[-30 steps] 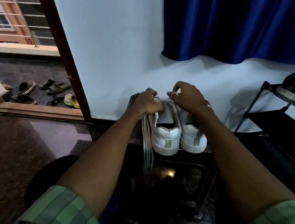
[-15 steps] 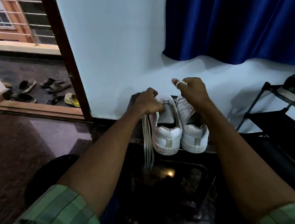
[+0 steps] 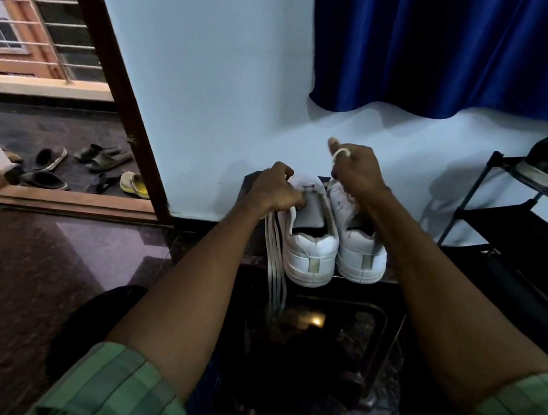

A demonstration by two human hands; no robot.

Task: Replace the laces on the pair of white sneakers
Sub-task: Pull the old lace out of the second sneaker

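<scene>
- The left hand (image 3: 276,188) is curled tight over the side of the left sneaker (image 3: 309,242) near its tongue, pinning a bundle of flat white laces (image 3: 275,259) — the loose strands hang straight down from under that grip, past the edge of the dark stand (image 3: 390,290).
- The right hand (image 3: 356,172) is raised above the right sneaker (image 3: 359,248), fingers closed round a white lace end (image 3: 341,152) that loops over the extended forefinger.
- Both sneakers sit side by side and touching, heels toward the person, directly below the two hands.
- Beyond the right-hand grip hangs a blue curtain (image 3: 457,54); off to its right stands a black shoe rack (image 3: 523,220).
- Far left of the left-hand grip, sandals (image 3: 102,157) lie outside the doorway.
</scene>
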